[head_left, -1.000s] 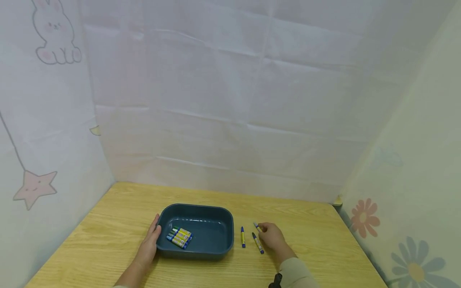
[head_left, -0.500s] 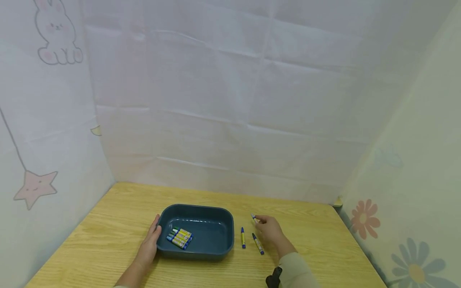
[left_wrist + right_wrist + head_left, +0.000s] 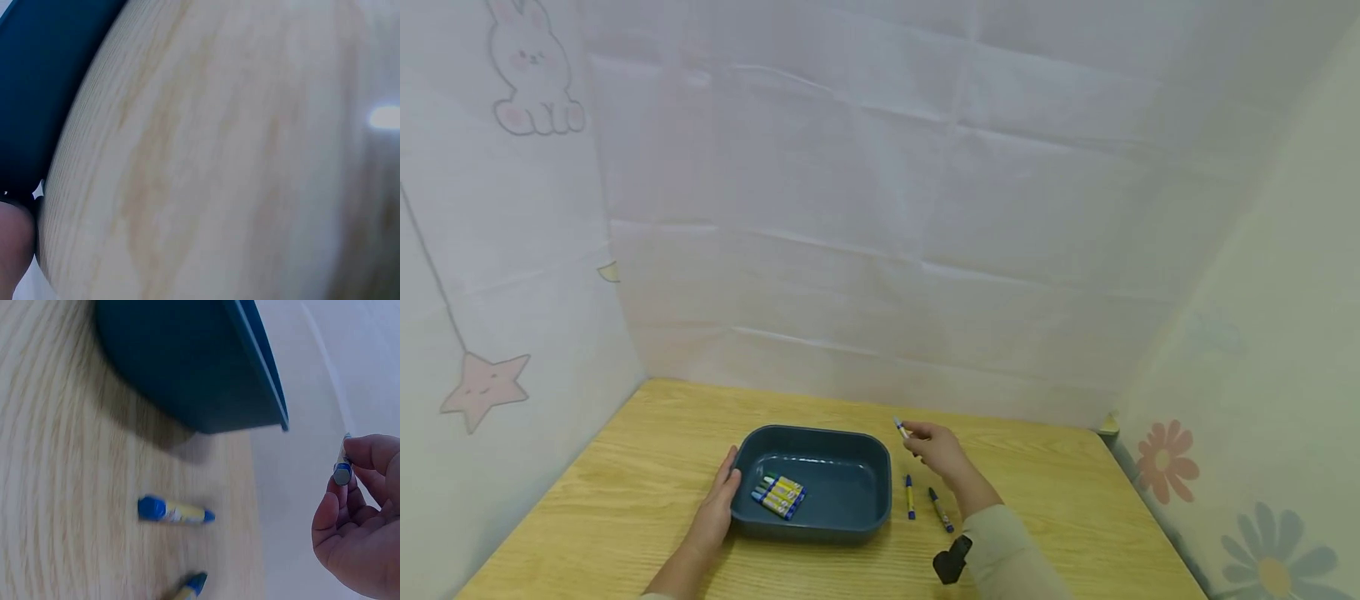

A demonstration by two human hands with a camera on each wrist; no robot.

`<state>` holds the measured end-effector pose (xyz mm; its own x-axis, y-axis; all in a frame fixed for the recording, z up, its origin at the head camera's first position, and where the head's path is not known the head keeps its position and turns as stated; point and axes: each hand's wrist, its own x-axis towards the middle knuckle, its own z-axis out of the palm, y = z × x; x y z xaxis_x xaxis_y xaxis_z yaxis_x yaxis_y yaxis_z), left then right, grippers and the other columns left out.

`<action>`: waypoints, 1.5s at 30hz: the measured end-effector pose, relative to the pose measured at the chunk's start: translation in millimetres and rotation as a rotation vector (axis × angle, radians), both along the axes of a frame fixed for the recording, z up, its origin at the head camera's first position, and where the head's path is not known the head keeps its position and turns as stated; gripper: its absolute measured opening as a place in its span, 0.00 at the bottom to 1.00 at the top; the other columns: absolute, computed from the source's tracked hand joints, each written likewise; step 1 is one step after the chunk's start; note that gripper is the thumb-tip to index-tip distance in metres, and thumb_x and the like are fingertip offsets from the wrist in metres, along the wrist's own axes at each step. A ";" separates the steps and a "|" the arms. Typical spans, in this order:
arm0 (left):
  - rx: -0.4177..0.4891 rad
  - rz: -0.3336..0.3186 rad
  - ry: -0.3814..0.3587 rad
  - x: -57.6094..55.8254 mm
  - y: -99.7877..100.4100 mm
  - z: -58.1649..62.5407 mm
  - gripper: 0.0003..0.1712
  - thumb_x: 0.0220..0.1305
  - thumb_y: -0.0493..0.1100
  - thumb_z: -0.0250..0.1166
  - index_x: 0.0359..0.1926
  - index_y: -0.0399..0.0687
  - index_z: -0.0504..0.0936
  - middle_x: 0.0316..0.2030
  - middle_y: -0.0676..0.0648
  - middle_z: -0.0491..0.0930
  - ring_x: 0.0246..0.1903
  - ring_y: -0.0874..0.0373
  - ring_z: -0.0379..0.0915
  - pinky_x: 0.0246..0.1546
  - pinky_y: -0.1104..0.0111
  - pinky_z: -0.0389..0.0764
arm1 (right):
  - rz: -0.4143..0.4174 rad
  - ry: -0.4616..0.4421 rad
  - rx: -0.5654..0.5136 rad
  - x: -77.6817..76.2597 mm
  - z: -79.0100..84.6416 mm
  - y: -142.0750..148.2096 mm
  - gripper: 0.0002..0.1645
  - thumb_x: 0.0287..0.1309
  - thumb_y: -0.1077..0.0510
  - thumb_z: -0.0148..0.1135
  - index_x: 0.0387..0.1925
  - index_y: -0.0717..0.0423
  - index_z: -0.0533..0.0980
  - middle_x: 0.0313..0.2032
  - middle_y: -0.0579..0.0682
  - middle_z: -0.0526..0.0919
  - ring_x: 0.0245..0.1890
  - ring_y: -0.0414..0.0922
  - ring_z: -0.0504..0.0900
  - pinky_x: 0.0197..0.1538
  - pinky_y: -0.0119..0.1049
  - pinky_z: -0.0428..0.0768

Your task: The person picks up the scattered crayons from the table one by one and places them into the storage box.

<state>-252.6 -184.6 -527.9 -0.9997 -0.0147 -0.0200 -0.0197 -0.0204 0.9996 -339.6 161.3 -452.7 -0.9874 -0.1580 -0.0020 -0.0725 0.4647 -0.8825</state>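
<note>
My left hand (image 3: 713, 512) rests with fairly straight fingers against the left wall of a dark blue rectangular dish (image 3: 812, 534). Several yellow-wrapped crayons (image 3: 780, 497) lie side by side in the dish's left part. Between thumb and fingertips my right hand (image 3: 946, 454) pinches a pale crayon (image 3: 342, 469), raised beyond the dish's right back corner. A blue crayon (image 3: 911, 497) lies on the table right of the dish. Next to it is a dark-tipped crayon (image 3: 941, 510). In the left wrist view, only a bit of the left hand (image 3: 15, 240) shows beside the dish's wall.
The wooden table (image 3: 1045, 492) carries the dish near its front middle. A pale sheet (image 3: 880, 208) hangs behind the table, and printed side sheets stand to the left and right. A black device (image 3: 952, 560) sits at my right wrist.
My right hand has lifted the pale crayon from beside the dark-tipped one and carried it left and away from me. The left hand and the dish have stayed put.
</note>
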 end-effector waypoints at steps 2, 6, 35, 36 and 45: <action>0.004 0.002 0.001 0.6 0.2 0.4 0.35 0.80 0.50 0.35 0.78 0.48 0.33 0.78 0.43 0.26 0.76 0.39 0.17 0.73 0.40 0.27 | 0.024 0.006 -0.002 0.0 3.8 -8.8 0.23 0.66 0.61 0.58 0.62 0.59 0.75 0.45 0.56 0.79 0.36 0.44 0.75 0.35 0.38 0.74; 0.002 0.015 0.004 1.3 0.2 0.7 0.35 0.80 0.51 0.36 0.78 0.48 0.34 0.78 0.43 0.27 0.76 0.39 0.18 0.73 0.40 0.27 | 0.088 0.007 0.000 -0.6 8.1 -27.3 0.24 0.66 0.59 0.58 0.62 0.58 0.74 0.46 0.56 0.79 0.38 0.46 0.77 0.36 0.36 0.75; -0.046 0.004 0.016 5.4 7.4 7.2 0.35 0.80 0.51 0.35 0.78 0.45 0.35 0.78 0.40 0.30 0.76 0.37 0.20 0.72 0.38 0.28 | 0.346 -0.012 0.171 8.6 -23.0 -139.2 0.17 0.60 0.63 0.63 0.51 0.60 0.82 0.42 0.54 0.84 0.39 0.42 0.78 0.41 0.39 0.80; -0.042 0.002 0.012 5.6 7.4 7.4 0.35 0.80 0.51 0.35 0.78 0.46 0.35 0.78 0.40 0.30 0.76 0.36 0.20 0.72 0.38 0.28 | 0.350 -0.014 0.182 8.3 -24.5 -141.4 0.16 0.60 0.63 0.63 0.50 0.60 0.82 0.41 0.53 0.84 0.38 0.42 0.77 0.40 0.39 0.80; -0.016 0.006 0.006 4.0 6.8 4.3 0.34 0.80 0.52 0.35 0.78 0.47 0.36 0.78 0.40 0.30 0.76 0.37 0.20 0.72 0.38 0.28 | 0.318 -0.035 0.228 9.2 -36.5 -153.1 0.11 0.58 0.65 0.64 0.43 0.59 0.84 0.32 0.46 0.81 0.30 0.38 0.72 0.31 0.31 0.73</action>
